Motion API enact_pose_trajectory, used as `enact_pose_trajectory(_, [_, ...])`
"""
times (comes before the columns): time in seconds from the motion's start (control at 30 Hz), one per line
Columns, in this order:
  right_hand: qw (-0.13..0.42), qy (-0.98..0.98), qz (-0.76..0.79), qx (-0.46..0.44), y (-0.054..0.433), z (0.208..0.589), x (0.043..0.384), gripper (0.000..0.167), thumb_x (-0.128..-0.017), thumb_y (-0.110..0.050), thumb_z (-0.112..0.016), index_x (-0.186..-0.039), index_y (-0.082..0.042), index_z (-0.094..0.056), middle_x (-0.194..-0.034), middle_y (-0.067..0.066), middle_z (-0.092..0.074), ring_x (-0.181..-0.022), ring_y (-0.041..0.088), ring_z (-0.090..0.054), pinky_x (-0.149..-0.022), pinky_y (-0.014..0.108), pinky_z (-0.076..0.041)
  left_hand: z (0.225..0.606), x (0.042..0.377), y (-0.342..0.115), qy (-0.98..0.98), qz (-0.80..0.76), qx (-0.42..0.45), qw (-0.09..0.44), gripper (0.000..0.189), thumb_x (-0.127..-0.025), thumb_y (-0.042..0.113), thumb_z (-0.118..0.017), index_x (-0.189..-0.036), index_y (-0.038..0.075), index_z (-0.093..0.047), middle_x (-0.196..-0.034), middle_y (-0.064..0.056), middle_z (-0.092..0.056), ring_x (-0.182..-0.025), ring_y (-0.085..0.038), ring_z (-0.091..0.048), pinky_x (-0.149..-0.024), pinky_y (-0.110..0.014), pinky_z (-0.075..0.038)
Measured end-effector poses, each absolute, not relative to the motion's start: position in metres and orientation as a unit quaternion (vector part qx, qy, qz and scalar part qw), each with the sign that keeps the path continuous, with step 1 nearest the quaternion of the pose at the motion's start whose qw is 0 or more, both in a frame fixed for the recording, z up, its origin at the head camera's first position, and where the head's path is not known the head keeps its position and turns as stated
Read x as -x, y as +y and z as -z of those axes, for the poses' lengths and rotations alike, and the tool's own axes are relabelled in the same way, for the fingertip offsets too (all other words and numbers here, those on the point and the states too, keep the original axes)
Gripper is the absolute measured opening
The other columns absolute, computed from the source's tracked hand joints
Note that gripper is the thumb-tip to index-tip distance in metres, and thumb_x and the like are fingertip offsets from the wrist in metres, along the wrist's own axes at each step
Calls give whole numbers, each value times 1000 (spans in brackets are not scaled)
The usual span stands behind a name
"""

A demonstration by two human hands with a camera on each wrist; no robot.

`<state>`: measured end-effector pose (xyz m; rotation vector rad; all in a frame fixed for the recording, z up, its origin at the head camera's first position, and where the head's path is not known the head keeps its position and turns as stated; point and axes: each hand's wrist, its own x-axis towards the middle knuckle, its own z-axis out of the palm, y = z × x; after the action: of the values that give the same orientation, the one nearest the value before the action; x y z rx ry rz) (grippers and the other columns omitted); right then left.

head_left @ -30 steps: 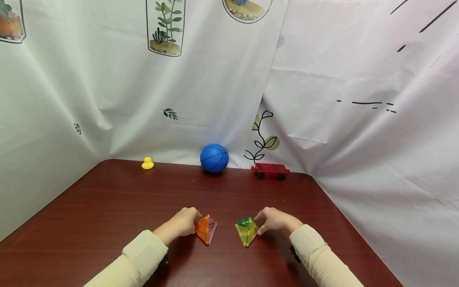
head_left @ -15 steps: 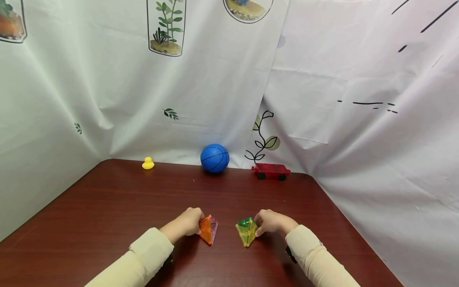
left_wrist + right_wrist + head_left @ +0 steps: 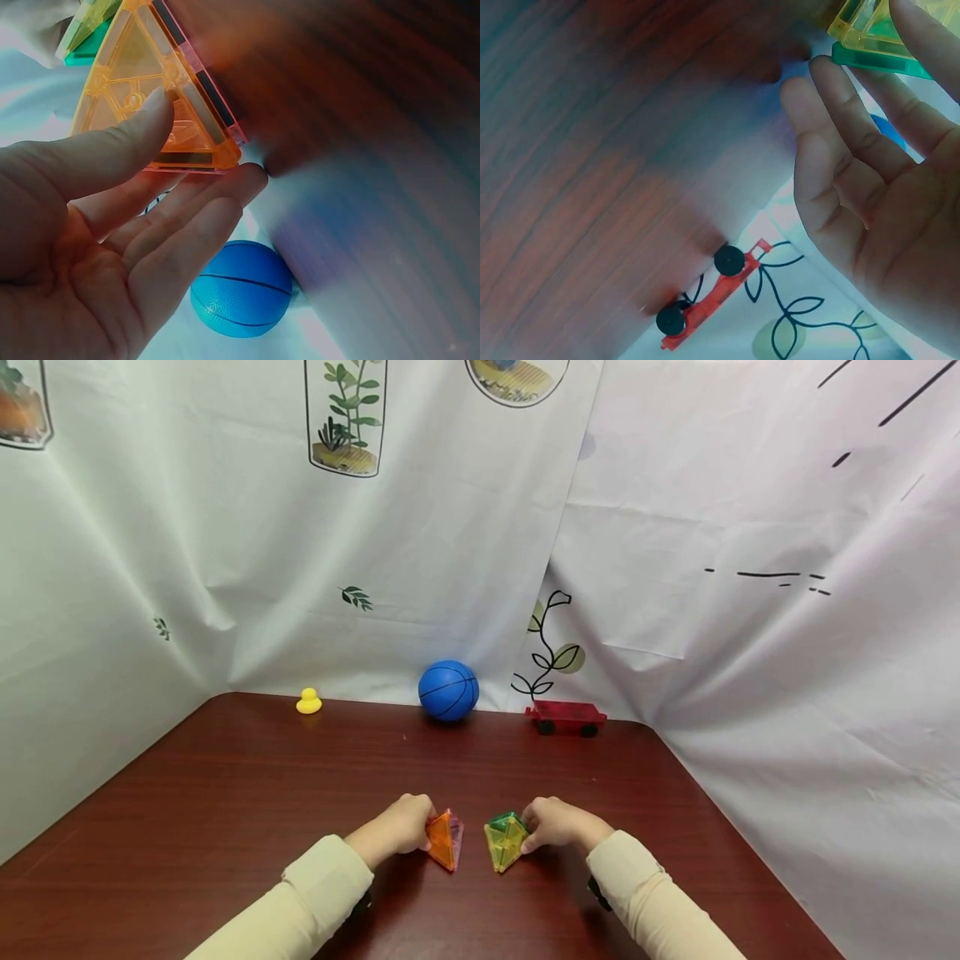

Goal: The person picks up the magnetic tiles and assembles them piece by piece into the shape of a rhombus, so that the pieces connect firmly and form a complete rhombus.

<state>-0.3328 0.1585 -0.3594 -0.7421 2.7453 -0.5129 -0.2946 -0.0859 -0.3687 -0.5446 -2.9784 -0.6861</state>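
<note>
My left hand (image 3: pixel 405 825) pinches a small translucent pyramid-like piece of magnetic tiles, with an orange triangle tile (image 3: pixel 441 842) and a pink tile (image 3: pixel 457 837). In the left wrist view its thumb (image 3: pixel 146 131) lies on the orange face and fingers are behind it. Opposite, my right hand (image 3: pixel 553 822) pinches a second such piece, made of a yellow tile (image 3: pixel 504 845) and a green tile (image 3: pixel 501 821). In the right wrist view that thumb covers part of the yellow side, with fingers at the green edge (image 3: pixel 877 60). A narrow gap separates both pieces, low over the table.
Along the back of the dark red-brown table (image 3: pixel 247 785) are a yellow rubber duck (image 3: pixel 308 702), a blue toy basketball (image 3: pixel 448 691) and a red toy wagon (image 3: pixel 566 716) with black wheels. A printed white cloth (image 3: pixel 262 527) hangs behind and at the sides.
My left hand has closed on the orange and pink piece and shifted it right. My right hand has taken hold of the yellow and green piece and shifted it slightly left, narrowing the gap.
</note>
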Motion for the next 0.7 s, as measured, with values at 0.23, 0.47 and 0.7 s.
enact_pose_trajectory(0.23, [106,943,167,266,151,362,333,28,-66,-18,-76,-86,-3,-63,-76,-1,-58,-69,13,-49,-63,30,-42,369,296,-77,-959,221,176,12,18,-60,1,-77,-68,5,-61,-65,-1,-56,-61,-13,-48,-58,-29,-43])
enact_pose_trajectory(0.47, [102,947,157,263,147,363,331,31,-66,-17,-75,-90,-2,-63,-82,2,-59,-74,15,-51,-66,32,-43,369,298,-68,-958,224,181,3,18,-61,1,-76,-71,3,-61,-66,-3,-57,-63,-15,-52,-59,-30,-44])
enact_pose_trajectory(0.7, [108,947,156,261,146,364,333,31,-68,-17,-74,-92,-3,-63,-87,3,-58,-79,17,-52,-69,34,-43,370,298,-64,-959,219,182,6,18,-61,2,-76,-69,3,-60,-64,-3,-56,-62,-14,-51,-56,-29,-43])
